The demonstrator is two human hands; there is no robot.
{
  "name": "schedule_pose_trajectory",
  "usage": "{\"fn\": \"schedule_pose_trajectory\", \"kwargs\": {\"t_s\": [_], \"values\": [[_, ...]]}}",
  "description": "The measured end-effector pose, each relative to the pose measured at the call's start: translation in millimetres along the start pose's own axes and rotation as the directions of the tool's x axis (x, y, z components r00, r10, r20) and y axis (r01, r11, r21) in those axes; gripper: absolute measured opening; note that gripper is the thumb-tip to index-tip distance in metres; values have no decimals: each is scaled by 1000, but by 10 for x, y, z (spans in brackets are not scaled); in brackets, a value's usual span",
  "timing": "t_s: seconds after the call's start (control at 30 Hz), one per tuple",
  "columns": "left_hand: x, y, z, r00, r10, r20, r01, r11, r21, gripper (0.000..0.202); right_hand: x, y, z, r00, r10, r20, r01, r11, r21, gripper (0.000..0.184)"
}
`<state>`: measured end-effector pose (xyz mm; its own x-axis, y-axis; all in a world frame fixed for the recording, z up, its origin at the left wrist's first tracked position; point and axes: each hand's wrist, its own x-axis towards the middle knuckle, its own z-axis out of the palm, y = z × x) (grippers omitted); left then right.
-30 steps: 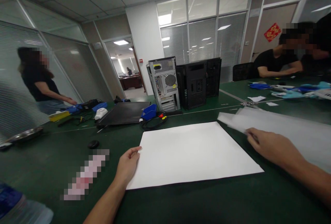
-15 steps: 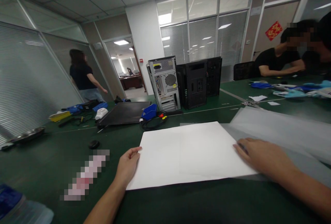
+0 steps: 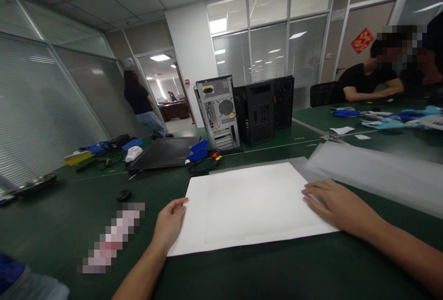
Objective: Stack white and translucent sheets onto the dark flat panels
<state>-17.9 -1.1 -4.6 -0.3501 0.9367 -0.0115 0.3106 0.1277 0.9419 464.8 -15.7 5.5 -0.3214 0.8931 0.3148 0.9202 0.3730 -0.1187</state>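
A large white sheet (image 3: 198, 212) lies flat on the green table in front of me. My left hand (image 3: 170, 224) pinches its left edge, thumb on top. A translucent plastic sheet (image 3: 258, 167) overlaps most of the white one and shows past its far edge; I cannot tell whether it lies over it or around it. At the right edge my right hand (image 3: 327, 203) is closed on the plastic, thumb and fingers bent together. Its grip partly hides the sheets' right end. More translucent plastic (image 3: 374, 171) lies beyond the right hand.
Computer cases (image 3: 221, 113) stand behind the sheets, with a dark flat panel (image 3: 166, 152) and a blue object (image 3: 198, 150) nearby. A black round object (image 3: 123, 195) and a bottle (image 3: 32, 281) are on the left. One person (image 3: 370, 78) sits at right; another (image 3: 140, 99) is by the doorway.
My right hand has moved left, and the plastic's left edge has slid further left across the white sheet. The left hand stays at its edge. The person at left has walked nearer the doorway.
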Motion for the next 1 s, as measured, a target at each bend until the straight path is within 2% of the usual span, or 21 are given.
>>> {"fn": "schedule_pose_trajectory", "kwargs": {"t_s": [0.17, 0.3, 0.5, 0.67, 0.77, 0.83, 0.9, 1.0], "values": [[-14, 38, 5, 1000, 20, -21, -20, 1000, 6, 43, -9, -208, -41, 985, -163, 60, 158, 985, 73, 45], [-5, 36, 13, 999, 19, -32, -19, 1000, -11, 44, -32, -315, -65, 980, -174, 97, 167, 983, 78, 46], [-25, 80, 42, 1000, 0, -17, -1, 997, -79, 45, -88, -320, -64, 952, -277, 131, 255, 954, 160, 54], [22, 20, 20, 1000, 12, 5, -12, 995, -103, 45, -106, -256, -48, 932, -328, 154, 289, 929, 231, 58], [52, -25, 12, 1000, 16, 2, -16, 993, -115, 43, -68, -91, -73, 958, -272, 93, 247, 944, 217, 54], [54, -29, 16, 1000, 18, -8, -19, 991, -131, 42, -30, 113, -96, 989, -148, 4, 146, 976, 164, 51], [42, -13, 21, 1000, 16, -18, -18, 991, -133, 43, -6, 398, -100, 996, 0, -90, 8, 997, 82, 51], [7, 36, 24, 1000, 1, -27, -3, 997, -78, 44, -41, 924, -41, 968, 157, -196, -173, 982, -69, 63]]}}
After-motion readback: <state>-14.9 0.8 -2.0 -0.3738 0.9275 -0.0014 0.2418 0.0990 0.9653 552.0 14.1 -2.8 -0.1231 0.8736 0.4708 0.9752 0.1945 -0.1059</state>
